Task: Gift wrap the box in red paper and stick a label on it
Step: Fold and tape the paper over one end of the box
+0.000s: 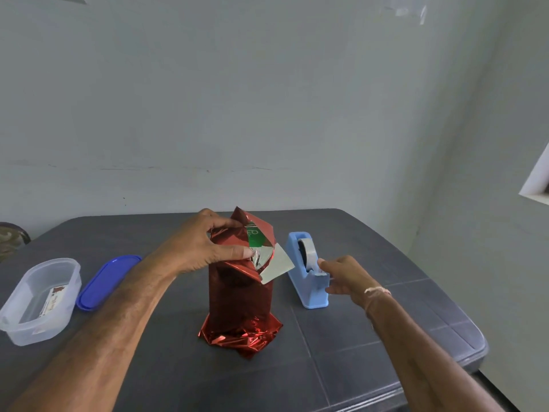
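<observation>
Your left hand (205, 245) is clamped on the top of the upright box (256, 237). The thumb sits on the far fold and the fingers (237, 251) curl over the near fold, pinching the red paper (237, 295) shut against the box top. Just past those fingertips a patch of green box still shows where the paper isn't closed. A silver underside flap (277, 267) sticks out below and to the right of your fingertips. Under that hand the box stands wrapped down its sides, with the paper crumpled in a loose skirt at the base on the table (371, 367).

Your right hand (344, 275) is loose, with index and thumb spread apart. The index tip is at the cutter end of the blue tape dispenser (297, 251) and the thumb is lower, by the dispenser's side. It grips nothing that shows, and I can't tell whether it has the tape end. The tape roll (307, 252) sits just beyond that index finger. The dispenser stands between your right hand and the box, near the box but not touching it.

Left of your left forearm lies a blue lid (107, 281). Further left is a clear tub (17, 298) with a label (52, 298) lying inside.
</observation>
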{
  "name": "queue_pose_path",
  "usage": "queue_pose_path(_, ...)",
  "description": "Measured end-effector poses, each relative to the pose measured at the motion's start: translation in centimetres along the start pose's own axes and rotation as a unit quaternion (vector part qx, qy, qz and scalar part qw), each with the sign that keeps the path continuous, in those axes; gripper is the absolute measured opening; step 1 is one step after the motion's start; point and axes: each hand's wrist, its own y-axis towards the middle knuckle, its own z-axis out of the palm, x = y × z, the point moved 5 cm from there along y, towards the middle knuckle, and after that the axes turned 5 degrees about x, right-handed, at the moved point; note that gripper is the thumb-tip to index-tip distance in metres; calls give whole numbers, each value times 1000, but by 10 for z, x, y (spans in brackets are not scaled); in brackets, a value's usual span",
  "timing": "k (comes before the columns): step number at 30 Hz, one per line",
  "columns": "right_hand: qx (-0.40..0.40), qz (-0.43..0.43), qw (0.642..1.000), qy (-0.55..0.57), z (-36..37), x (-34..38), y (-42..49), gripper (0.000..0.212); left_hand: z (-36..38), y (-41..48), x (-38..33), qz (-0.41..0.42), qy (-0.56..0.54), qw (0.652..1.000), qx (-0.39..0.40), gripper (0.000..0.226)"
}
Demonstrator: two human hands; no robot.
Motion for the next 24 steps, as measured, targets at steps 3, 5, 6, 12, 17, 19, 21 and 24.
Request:
queue_pose_path(3,10,24,1000,3,2,7,3,40,0,0,0,1,-5,1000,0,84)
queue_pose_path(5,18,41,999,4,4,12,-1,36,1,0,0,8,-10,1000,6,84)
queue_pose_path(6,19,47,999,3,5,14,-4,34,1,0,0,13,-9,1000,7,85)
queue_pose_path(12,11,62,997,44,7,12,-8,39,1,0,0,18,-9,1000,6,82)
queue_pose_path(17,13,57,993,102,9,5,-9,43,1,0,1,1,-9,1000,-7,78)
queue_pose_path(19,9,52,992,114,10,2,-10,44,2,-2,-1,6,-17,1000,2,87)
queue_pose_path(21,11,47,990,130,10,-2,-11,40,2,-2,-1,6,-22,1000,0,87)
queue_pose_path(24,8,42,988,148,9,-6,-13,31,3,-4,-1,5,-26,1000,1,91)
